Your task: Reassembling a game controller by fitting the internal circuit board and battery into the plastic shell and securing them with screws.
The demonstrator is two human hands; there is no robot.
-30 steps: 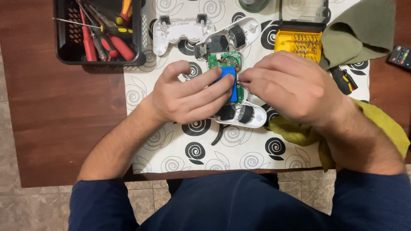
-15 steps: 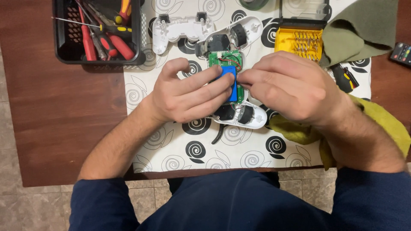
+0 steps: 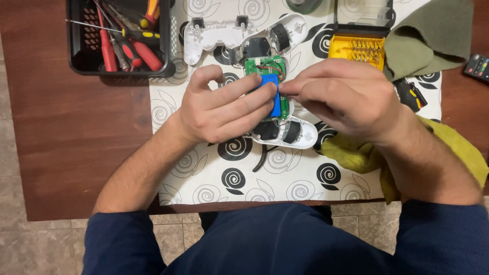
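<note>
Overhead view of a dark brown wooden worktop [image 3: 66, 137] standing on a floor of beige stone tiles [image 3: 30, 244], seen along the lower edge. A white mat printed with black spirals [image 3: 229, 178] covers the middle of the worktop.

At the centre of the mat lies an opened white game controller half with a green circuit board [image 3: 285, 130]. A flat blue rectangular battery pack [image 3: 272, 91] rests on the board. The left hand [image 3: 224, 109] lies across the controller from the left, its fingers [image 3: 254, 97] closed on the blue pack. The right hand [image 3: 346, 97] comes in from the right, its fingers [image 3: 290, 87] pinched together at the pack's right edge; what they pinch cannot be made out.

Just above, the detached white controller shell [image 3: 214, 35] lies on the mat. A black plastic basket of red- and yellow-handled tools [image 3: 119, 38] stands at the upper left, half on the mat. A yellow case of screwdriver bits [image 3: 356, 48] sits at the upper right, touching an olive-green cloth [image 3: 433, 35]. A yellow cloth [image 3: 356, 153] lies under the right forearm. The corner of a black remote control [image 3: 478, 66] shows at the right edge.
</note>
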